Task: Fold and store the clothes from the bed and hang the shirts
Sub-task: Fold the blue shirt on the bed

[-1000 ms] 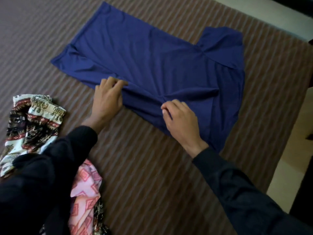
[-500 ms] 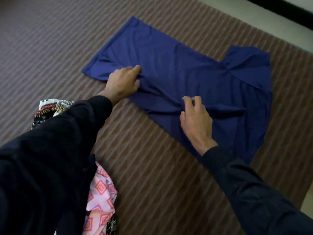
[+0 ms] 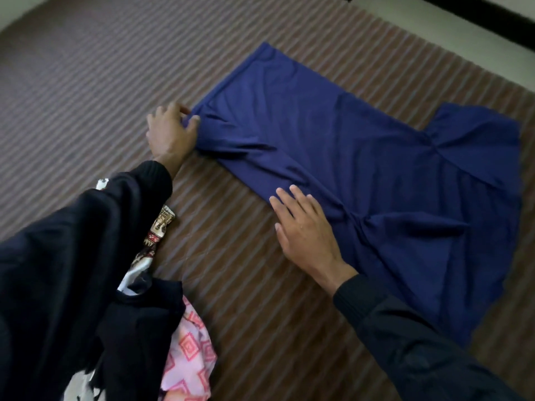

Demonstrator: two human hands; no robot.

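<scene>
Blue shirt (image 3: pixel 362 175) flat on bed (image 3: pixel 86 82), long axis toward far-right edge. Left hand (image 3: pixel 170 134) fingers pinch hem corner; right hand (image 3: pixel 304 230) flat, fingers straight on near edge.

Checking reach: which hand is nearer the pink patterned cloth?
Left. The left hand is above the pink patterned cloth; the right hand lies farther right, on the blue garment.
</scene>
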